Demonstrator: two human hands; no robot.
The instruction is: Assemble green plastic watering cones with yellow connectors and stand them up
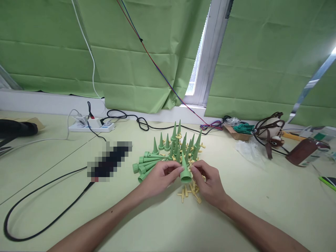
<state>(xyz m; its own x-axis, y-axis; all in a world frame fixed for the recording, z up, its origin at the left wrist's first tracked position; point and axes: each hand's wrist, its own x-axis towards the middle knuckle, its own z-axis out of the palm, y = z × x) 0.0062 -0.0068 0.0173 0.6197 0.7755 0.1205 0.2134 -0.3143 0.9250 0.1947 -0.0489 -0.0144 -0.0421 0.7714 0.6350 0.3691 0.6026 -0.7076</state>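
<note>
My left hand (161, 177) pinches a green plastic watering spike (186, 174) by its side, with the hollow wide end facing me and the tip pointing away. My right hand (211, 182) is closed at the spike's right side, thumb and forefinger on a small yellow valve (191, 168), mostly hidden by the fingertips. Whether the valve sits in the spike's wall I cannot tell. Behind my hands stand several upright green spikes (155, 146), many with yellow valves on them. More spikes (145, 169) lie on their sides at left. Loose yellow valves (183, 196) lie below my hands.
On the pale table (105, 217), a pixelated dark object (110, 162) with a black cable lies at left. A power strip (91, 127) sits at the back. On the right are a plastic bag (250, 152), a small bag (267, 129) and a brown bottle (301, 152).
</note>
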